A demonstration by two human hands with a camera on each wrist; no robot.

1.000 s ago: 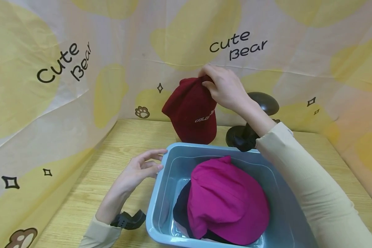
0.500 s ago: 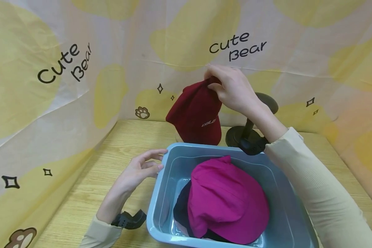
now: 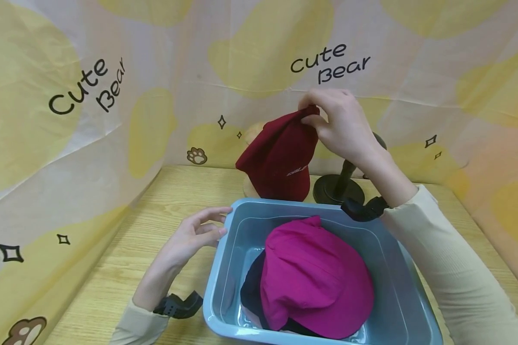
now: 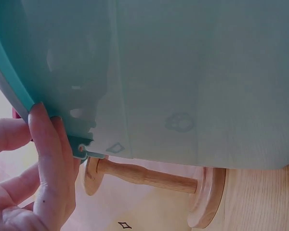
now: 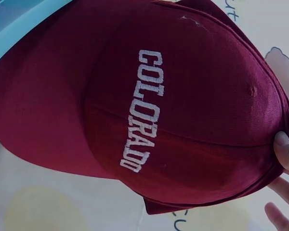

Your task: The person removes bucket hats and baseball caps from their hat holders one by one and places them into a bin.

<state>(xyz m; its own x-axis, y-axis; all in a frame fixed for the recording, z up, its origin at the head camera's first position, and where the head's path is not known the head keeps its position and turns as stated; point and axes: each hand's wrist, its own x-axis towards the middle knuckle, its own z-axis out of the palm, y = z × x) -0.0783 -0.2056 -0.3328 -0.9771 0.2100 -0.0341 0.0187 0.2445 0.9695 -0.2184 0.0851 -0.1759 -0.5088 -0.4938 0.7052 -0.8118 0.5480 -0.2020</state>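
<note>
My right hand (image 3: pixel 341 122) pinches the crown of a dark red cap (image 3: pixel 276 158) beyond the basin's far rim. In the right wrist view white COLORADO lettering runs across the cap (image 5: pixel 183 106), and the thumb (image 5: pixel 286 151) presses on its crown. A wooden stand (image 3: pixel 253 133) is mostly hidden behind it. My left hand (image 3: pixel 194 235) rests its fingertips on the left rim of a light blue basin (image 3: pixel 217 273). Inside lies a magenta cap (image 3: pixel 315 278), over a dark navy cap (image 3: pixel 252 287) mostly covered by it.
A black stand (image 3: pixel 338 189) rises behind the basin, partly covered by my right wrist. The wooden stand's post (image 4: pixel 147 177) shows beside the basin in the left wrist view. A patterned cloth (image 3: pixel 250 62) hangs around the wooden table (image 3: pixel 185 184).
My right hand has moved rightward with the red cap, tilting it and uncovering part of the wooden stand behind. The left hand, basin and magenta cap keep their places.
</note>
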